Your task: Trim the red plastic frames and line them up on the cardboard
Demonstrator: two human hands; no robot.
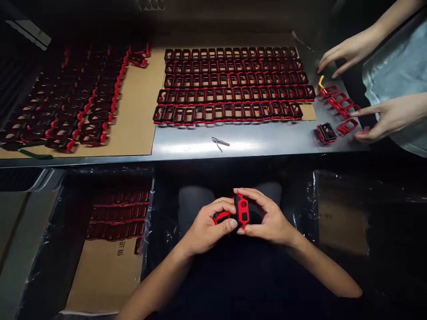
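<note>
Above my lap, my right hand (267, 218) grips a red and black watch case (243, 210) by its two ends. Its red side, with a round and a square opening, faces me. My left hand (213, 224) is closed around another red watch case (221, 216), mostly hidden by the fingers. The left fingertips and thumb press against the black side of the right-hand case, so the two pieces are close together. Whether they touch, I cannot tell.
Rows of watch cases (207, 95) cover cardboard on the metal bench (187, 142), with more at left (66, 98). Small nippers (220, 143) lie near the edge. A smartwatch (327, 132) sits near a co-worker's hands (390, 118). A lined box (106, 271) holds more cases.
</note>
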